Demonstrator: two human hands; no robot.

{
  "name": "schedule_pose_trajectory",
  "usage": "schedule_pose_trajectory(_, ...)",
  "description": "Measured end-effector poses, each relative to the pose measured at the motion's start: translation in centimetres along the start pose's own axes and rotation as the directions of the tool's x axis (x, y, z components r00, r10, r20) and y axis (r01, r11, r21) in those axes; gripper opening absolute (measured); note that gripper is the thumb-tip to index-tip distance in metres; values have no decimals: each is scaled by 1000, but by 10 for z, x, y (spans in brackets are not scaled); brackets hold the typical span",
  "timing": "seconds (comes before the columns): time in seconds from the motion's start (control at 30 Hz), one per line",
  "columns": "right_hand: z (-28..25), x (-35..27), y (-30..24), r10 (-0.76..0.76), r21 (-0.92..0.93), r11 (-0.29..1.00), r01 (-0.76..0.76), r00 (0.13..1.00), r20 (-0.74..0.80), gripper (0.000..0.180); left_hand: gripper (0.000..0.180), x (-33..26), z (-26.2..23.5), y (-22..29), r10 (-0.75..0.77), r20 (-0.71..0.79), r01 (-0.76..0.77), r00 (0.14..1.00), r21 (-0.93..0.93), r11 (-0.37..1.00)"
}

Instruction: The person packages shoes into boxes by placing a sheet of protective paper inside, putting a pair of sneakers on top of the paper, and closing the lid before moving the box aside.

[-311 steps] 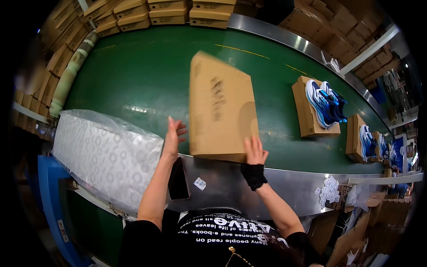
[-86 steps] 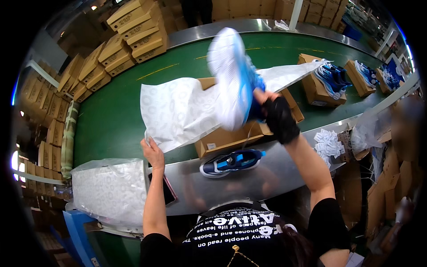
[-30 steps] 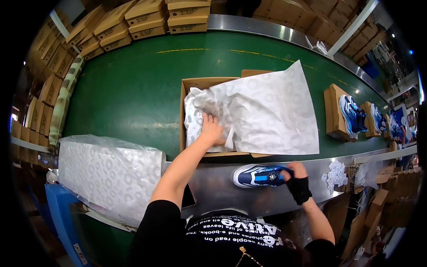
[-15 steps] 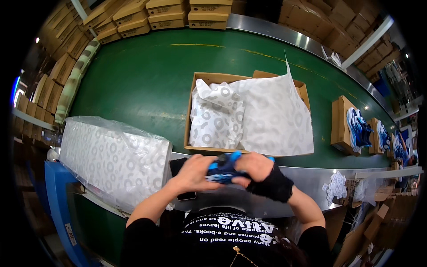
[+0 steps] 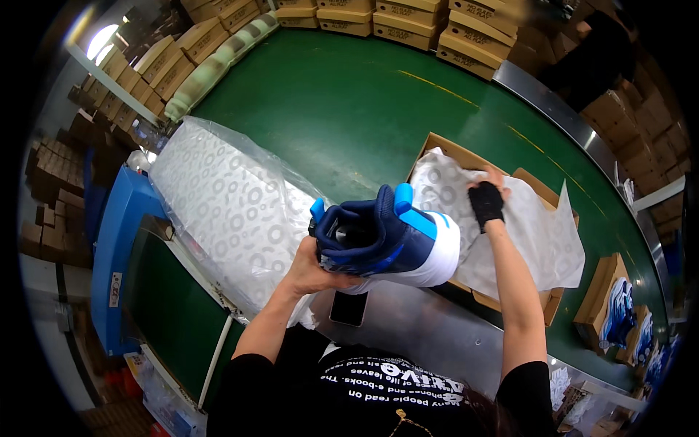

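Note:
My left hand (image 5: 314, 268) is closed on a navy sneaker (image 5: 364, 237) with bright blue tabs and a thick white sole. The shoe is tilted so its collar opening faces up, and it hangs over the bench's near edge. Further right, my right hand (image 5: 491, 191), in a black fingerless glove, reaches into an open brown shoebox (image 5: 429, 144). Its bent fingers are closed on patterned white tissue paper (image 5: 535, 237), which lines the box and spills over its near side. The fingertips are partly hidden.
A plastic-covered stack of patterned paper (image 5: 226, 189) lies on the left, near a blue machine casing (image 5: 120, 269). A dark phone (image 5: 349, 307) rests on the metal edge. Stacked shoeboxes (image 5: 408, 29) line the far side. More blue sneakers (image 5: 617, 309) sit on boxes at right.
My right hand has left the sneaker and moved to the paper in the box. My left hand now holds the shoe alone, raised and turned. The view has swung left.

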State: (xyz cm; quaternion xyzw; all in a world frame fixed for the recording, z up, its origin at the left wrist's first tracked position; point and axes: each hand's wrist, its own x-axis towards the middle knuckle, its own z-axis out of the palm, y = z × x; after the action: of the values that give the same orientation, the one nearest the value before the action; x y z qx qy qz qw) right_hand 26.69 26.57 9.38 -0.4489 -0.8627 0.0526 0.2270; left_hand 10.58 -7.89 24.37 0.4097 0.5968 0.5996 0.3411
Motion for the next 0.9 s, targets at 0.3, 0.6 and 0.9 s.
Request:
schedule_pose_trajectory(0.3, -128, -51, -27, 148, 499, 866, 3, 953, -263, 32, 44, 89, 77, -69, -330, 70, 324, 941, -459, 827)
schedule_pose_trajectory(0.6, -146, -259, -9, -39, 572, 555, -604, 668, 743, 36, 56, 134, 196, -148, -715, 489, 865, 500, -246, 437)
schedule_pose_trajectory(0.9, -128, -190, 9, 616, 803, 162, -573, 694, 372, 49, 30, 100, 100, -119, -257, -202, 231, 945, -144, 962)
